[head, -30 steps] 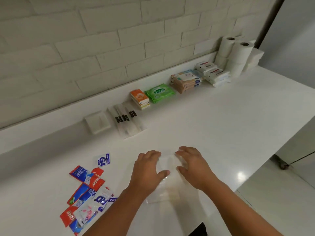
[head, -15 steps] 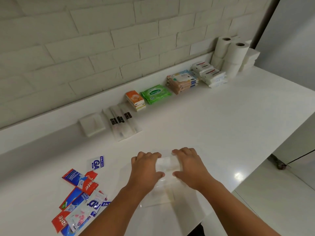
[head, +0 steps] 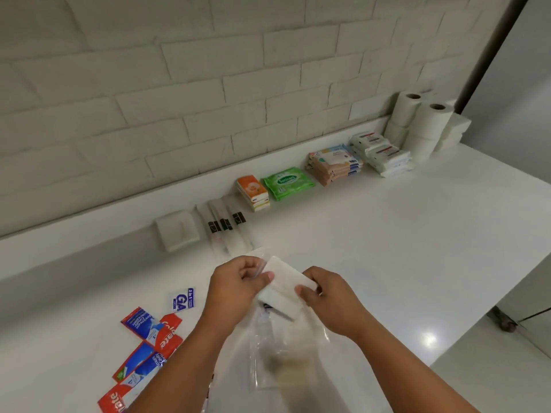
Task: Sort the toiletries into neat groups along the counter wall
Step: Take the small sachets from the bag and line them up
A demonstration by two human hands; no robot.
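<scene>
- Your left hand [head: 238,281] and your right hand [head: 325,299] meet near the front of the white bench [head: 417,234]. Both pinch one flat white packet [head: 286,286], thumb on top, one hand at each end.
- The packet is tilted, its far corner pointing toward the wall.
- Under it is a clear plastic bag [head: 283,353], reaching back toward you. Its top edge is at your left fingers; it is unclear whether they grip it.
- To your left, red and blue toothpaste sachets [head: 149,347] lie in a loose heap, with a small white and blue sachet [head: 183,299] just beyond them.
- Along the brick wall [head: 208,84] runs a row, left to right: a square white packet [head: 177,231], wrapped toothbrushes [head: 226,228], orange tissue packs [head: 253,192], a green wipes pack [head: 286,183], a stack of beige and blue packs [head: 334,163], stacked white packs [head: 381,155], then toilet rolls [head: 423,123] in the corner.
</scene>
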